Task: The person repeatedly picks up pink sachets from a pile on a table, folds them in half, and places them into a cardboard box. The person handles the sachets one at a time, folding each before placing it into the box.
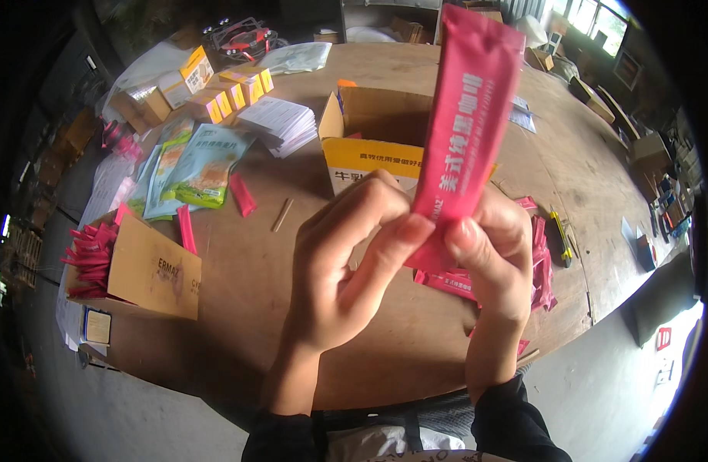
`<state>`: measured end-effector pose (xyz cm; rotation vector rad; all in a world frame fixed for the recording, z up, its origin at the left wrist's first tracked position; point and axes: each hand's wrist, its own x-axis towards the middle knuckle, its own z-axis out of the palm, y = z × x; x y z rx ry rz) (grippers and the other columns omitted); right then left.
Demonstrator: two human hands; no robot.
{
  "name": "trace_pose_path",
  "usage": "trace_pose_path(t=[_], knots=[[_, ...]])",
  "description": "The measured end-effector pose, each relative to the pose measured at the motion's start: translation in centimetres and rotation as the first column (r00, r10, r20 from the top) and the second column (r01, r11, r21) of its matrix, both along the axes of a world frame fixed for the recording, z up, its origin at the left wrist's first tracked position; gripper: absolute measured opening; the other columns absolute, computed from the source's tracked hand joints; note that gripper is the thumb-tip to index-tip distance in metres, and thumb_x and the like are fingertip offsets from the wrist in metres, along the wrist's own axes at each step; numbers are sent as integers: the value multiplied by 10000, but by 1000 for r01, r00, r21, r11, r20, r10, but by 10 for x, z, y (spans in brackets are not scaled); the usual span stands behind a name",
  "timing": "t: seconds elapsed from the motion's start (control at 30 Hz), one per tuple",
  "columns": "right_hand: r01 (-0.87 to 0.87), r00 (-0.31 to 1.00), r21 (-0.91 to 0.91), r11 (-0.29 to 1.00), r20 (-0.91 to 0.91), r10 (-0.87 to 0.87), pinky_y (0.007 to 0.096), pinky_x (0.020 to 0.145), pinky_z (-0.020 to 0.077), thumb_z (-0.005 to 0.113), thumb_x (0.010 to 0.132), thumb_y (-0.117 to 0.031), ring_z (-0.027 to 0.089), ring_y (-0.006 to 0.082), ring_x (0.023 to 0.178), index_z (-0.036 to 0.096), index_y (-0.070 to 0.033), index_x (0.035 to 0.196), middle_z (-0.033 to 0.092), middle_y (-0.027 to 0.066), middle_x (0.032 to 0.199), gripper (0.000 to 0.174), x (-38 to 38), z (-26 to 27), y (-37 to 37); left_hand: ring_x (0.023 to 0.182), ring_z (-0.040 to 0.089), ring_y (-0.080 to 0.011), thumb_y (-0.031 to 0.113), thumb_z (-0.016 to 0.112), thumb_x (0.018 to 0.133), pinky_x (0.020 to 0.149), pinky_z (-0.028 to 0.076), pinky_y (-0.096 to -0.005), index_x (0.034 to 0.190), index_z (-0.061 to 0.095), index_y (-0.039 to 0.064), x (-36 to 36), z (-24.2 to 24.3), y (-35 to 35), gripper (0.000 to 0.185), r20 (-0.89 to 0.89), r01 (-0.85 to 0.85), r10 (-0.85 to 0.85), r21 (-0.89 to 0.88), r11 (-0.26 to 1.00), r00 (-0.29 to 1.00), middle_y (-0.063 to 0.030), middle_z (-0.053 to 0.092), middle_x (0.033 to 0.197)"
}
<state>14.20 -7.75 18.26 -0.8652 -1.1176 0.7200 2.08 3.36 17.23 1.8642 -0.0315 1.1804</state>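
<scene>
Close to the camera, a pink stick sachet (469, 133) bearing writing stands upright in both my hands. My left hand (348, 271) pinches its lower left edge between thumb and finger. On the lower right edge, the thumb and fingers of my right hand (495, 260) grip it too. Behind and below the hands, more pink sachets (449, 283) lie on the wooden table (250, 329), with a further pile (541, 265) beyond my right wrist. An open yellow and white carton (374, 153) stands behind the hands; the raised sachet hides part of it.
At the left, a cardboard box (157, 268) holds many pink sachets (91, 254). Light-blue food pouches (206, 161), a paper stack (281, 124) and small yellow boxes (232, 95) lie farther back. A yellow utility knife (560, 237) rests at the right.
</scene>
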Motion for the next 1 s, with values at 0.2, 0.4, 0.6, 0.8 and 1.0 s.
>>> trace_pose_path(t=[0.2, 0.4, 0.6, 0.8, 1.0], knots=[[88, 980, -137, 987, 192, -60, 226, 636, 429, 620, 972, -190, 527, 60, 710, 688, 11, 953, 615, 14, 760, 213, 9, 4, 1, 719, 453, -70, 123, 583, 983, 649, 374, -234, 841, 549, -5, 2, -4, 3, 194, -21, 62, -67, -157, 986, 998, 0, 498, 743], [92, 996, -100, 991, 2, -93, 206, 607, 404, 628, 972, -188, 506, 43, 701, 663, 12, 901, 596, -14, 771, 215, 6, 0, 6, 624, 448, -179, 69, 618, 924, 617, 358, -295, 814, 573, 0, 3, -6, -5, 137, -99, -174, 173, -9, 985, 980, -69, 489, 689], [151, 982, 22, 988, 116, -153, 203, 590, 375, 636, 961, -155, 476, 33, 684, 659, 10, 853, 583, -12, 749, 198, 5, -4, 6, 625, 479, -226, 74, 611, 918, 628, 369, -328, 787, 556, -1, 3, -1, -11, 161, -24, -112, 113, 19, 994, 993, -83, 495, 686], [24, 995, 57, 998, 98, -29, 209, 601, 387, 638, 959, -168, 504, 37, 700, 677, 19, 897, 605, -7, 759, 201, 4, 0, 3, 639, 476, -182, 124, 571, 979, 633, 384, -297, 818, 536, -14, 8, -6, -7, 216, -7, 1, -2, -99, 995, 1000, -82, 485, 694], [19, 990, -98, 995, 144, -5, 211, 662, 438, 625, 971, -183, 541, 49, 738, 689, 16, 966, 636, 8, 805, 209, 9, -3, 7, 670, 436, -82, 117, 538, 1001, 631, 361, -228, 827, 550, 1, 11, -10, -6, 210, 70, -28, 46, -236, 971, 997, -21, 480, 712]])
